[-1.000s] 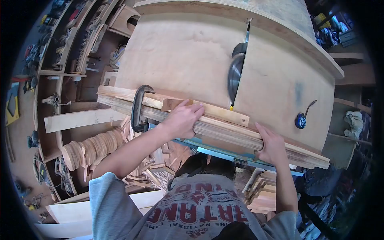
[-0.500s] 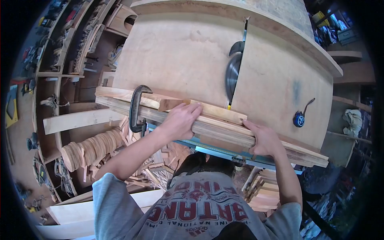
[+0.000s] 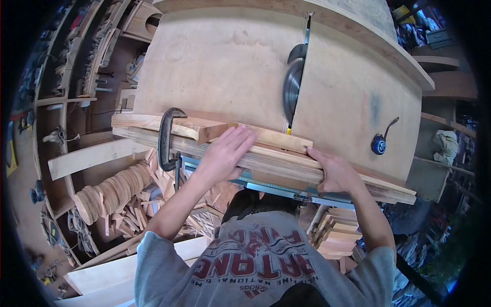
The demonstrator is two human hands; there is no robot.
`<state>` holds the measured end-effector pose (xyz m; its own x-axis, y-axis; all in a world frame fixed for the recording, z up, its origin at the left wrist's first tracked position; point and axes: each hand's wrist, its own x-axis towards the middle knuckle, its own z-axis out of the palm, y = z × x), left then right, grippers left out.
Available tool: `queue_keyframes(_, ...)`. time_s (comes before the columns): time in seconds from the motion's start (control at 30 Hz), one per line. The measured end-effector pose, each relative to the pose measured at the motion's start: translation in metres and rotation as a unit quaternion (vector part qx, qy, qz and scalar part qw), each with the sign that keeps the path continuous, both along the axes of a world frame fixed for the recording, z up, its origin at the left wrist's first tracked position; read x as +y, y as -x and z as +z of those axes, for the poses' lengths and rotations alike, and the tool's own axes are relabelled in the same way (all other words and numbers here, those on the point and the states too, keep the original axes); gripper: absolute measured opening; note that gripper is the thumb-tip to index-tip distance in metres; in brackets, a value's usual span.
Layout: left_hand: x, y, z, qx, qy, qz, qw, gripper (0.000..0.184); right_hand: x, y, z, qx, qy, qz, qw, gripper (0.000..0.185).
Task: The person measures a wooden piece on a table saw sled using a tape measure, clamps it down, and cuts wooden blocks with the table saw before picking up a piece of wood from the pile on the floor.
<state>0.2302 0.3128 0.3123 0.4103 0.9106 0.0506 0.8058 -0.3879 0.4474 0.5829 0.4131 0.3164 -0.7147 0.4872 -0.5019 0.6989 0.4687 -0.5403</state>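
A pale wooden strip (image 3: 280, 138) lies along a thick layered wooden beam (image 3: 286, 162) at the near edge of the saw table. My left hand (image 3: 225, 153) rests over the strip and beam, fingers stretched out flat. At the strip's right end is my right hand (image 3: 335, 171); its thumb touches the strip while its fingers curl round the beam's front edge. A dark C-clamp (image 3: 166, 138) grips the beam left of my hands. Beside it lies an angled wood piece (image 3: 209, 131). The saw blade (image 3: 292, 89) rises from its slot beyond the strip.
A blue tape measure (image 3: 378, 145) lies on the right of the plywood table top (image 3: 215, 66). A wooden crossbar (image 3: 358, 38) spans the far side. Below left are stacked round wood pieces (image 3: 112, 189) and offcuts; stacked boards (image 3: 337, 235) stand below right. Shelves line the left.
The left fingers have straightened and lifted from their curled hold, and the hand has shifted slightly left. The right hand keeps its place at the strip's end. The whole view has shifted a little.
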Motion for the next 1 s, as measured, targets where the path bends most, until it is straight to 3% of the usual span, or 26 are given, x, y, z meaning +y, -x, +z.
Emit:
queue_keyframes(0.03,-0.012,0.007,-0.005,-0.002,0.000,0.000,1.000,0.084,0.000,0.000,0.000,-0.002,0.001,0.004,1.000,0.102)
queue_keyframes(0.1,-0.047,0.026,-0.033,-0.015,-0.211,-0.011,0.977,0.081,0.001,0.004,0.006,-0.027,0.012,-0.006,1.000,0.102)
queue_keyframes(0.13,-0.060,0.035,-0.048,-0.016,-0.211,-0.012,0.977,0.081,-0.001,0.007,0.008,-0.050,0.025,-0.017,0.998,0.103)
queue_keyframes(0.17,-0.068,0.041,-0.055,-0.041,-0.307,0.088,0.947,0.076,-0.003,0.008,0.007,-0.051,0.025,-0.018,0.998,0.103)
queue_keyframes(0.23,-0.071,0.047,-0.068,-0.066,-0.396,0.187,0.897,0.074,-0.006,0.004,0.002,-0.033,0.007,-0.023,0.999,0.105)
queue_keyframes(0.3,-0.033,0.038,-0.062,-0.195,-0.380,0.293,0.856,0.075,-0.005,0.007,0.005,-0.048,0.011,-0.022,0.999,0.106)
queue_keyframes(0.33,-0.026,0.037,-0.060,-0.133,-0.344,0.312,0.875,0.081,-0.004,0.008,0.008,-0.059,0.015,-0.020,0.998,0.107)
queue_keyframes(0.43,-0.017,0.034,-0.053,-0.168,-0.325,0.329,0.871,0.089,-0.001,0.012,0.013,-0.078,0.021,-0.013,0.997,0.109)
queue_keyframes(0.47,-0.015,0.034,-0.047,-0.128,-0.316,0.336,0.878,0.092,-0.002,0.009,0.010,-0.079,0.023,-0.014,0.997,0.109)
queue_keyframes(0.53,-0.016,0.035,-0.046,-0.110,-0.300,0.336,0.886,0.092,-0.003,0.005,0.002,-0.030,-0.004,-0.006,1.000,0.110)
queue_keyframes(1.0,-0.003,0.038,-0.052,-0.079,-0.312,0.337,0.885,0.085,0.007,0.008,0.006,-0.036,-0.023,-0.011,0.999,0.105)
